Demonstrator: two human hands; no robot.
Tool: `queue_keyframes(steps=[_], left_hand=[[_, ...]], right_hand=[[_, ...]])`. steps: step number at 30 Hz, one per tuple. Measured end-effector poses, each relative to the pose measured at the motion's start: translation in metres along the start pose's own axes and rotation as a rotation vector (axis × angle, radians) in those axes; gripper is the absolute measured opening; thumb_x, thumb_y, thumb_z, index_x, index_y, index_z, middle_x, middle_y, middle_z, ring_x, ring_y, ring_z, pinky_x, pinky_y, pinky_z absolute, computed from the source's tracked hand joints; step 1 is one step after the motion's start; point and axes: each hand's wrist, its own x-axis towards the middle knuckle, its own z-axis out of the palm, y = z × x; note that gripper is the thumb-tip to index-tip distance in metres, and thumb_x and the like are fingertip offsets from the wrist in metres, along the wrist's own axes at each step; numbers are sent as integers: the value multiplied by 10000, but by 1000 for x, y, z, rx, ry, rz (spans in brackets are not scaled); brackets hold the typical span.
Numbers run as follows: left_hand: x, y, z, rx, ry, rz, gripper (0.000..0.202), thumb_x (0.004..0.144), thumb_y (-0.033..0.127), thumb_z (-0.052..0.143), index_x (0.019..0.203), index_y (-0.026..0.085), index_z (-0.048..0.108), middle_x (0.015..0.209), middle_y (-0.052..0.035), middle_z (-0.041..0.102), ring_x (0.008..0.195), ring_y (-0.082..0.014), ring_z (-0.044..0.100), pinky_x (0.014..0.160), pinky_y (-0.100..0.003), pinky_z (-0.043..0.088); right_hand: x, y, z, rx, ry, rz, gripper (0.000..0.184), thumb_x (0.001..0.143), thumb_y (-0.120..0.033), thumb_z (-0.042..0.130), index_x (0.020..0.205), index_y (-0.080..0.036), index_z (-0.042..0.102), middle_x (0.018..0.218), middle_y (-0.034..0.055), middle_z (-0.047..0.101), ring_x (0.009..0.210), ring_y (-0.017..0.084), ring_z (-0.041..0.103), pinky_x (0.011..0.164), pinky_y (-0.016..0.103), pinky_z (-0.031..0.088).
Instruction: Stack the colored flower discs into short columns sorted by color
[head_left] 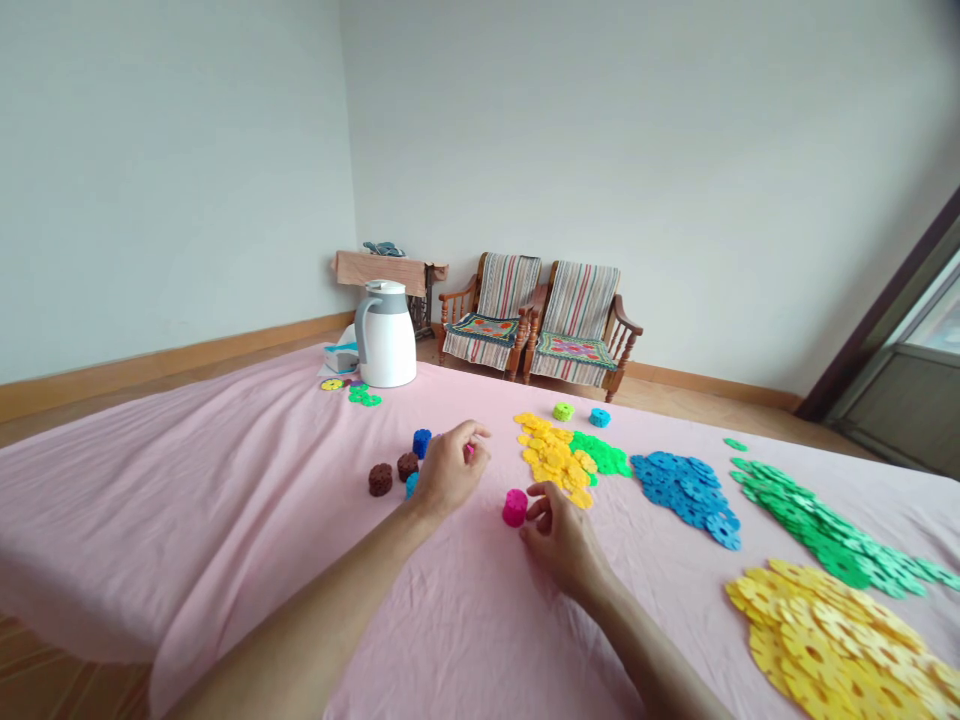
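Note:
My left hand point(454, 468) is above the pink cloth with its fingers curled. Bits of a pink disc stack point(471, 450) show between its thumb and forefinger, most of it hidden by the hand. A second pink disc stack point(515, 507) stands on the cloth right beside the fingertips of my right hand point(564, 540). That hand's fingers are bent and apart, with nothing visible in them. Left of my left hand stand a dark blue disc stack point(422, 443) and two brown disc stacks point(380, 480). A light blue stack point(412, 485) is partly covered by my left wrist.
Loose yellow discs point(553, 452), green discs point(602, 454) and blue discs point(686, 492) lie to the right. Larger green point(825, 530) and yellow piles point(832, 630) spread further right. Lime point(563, 411) and blue stacks point(600, 417) stand behind. A white jug point(390, 340) stands at back left.

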Motion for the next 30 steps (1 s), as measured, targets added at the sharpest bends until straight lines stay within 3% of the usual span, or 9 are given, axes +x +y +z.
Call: queue_keyframes(steps=[5,12,20,30], left_hand=[[10,-3,-18,-108,254,-8,180,764,174,446,889,165,576,722,-3,662,450,-83,571,452,-178,453],[14,2,-28,-208,380,-32,142,767,195,451,857,153,553,724,-12,649,417,-78,552,402,-167,435],[11,7,-28,-286,413,-23,131,754,210,469,844,157,549,714,-4,638,429,-79,544,415,-171,442],[8,6,-26,-234,405,16,135,781,199,452,872,163,546,729,3,642,433,-70,542,459,-179,446]], right_hand=[[4,0,3,-13,-3,12,300,636,-102,512,924,-185,507,632,-26,607,527,105,535,503,203,379],[8,-1,6,-17,-15,19,310,626,-88,498,919,-189,504,601,-28,627,546,123,569,519,213,382],[17,-6,18,-49,-27,10,329,621,-50,472,913,-197,508,592,-32,631,572,130,588,519,205,371],[32,-26,38,-81,-55,-4,336,634,-30,471,933,-175,522,617,-18,657,590,123,590,521,194,344]])
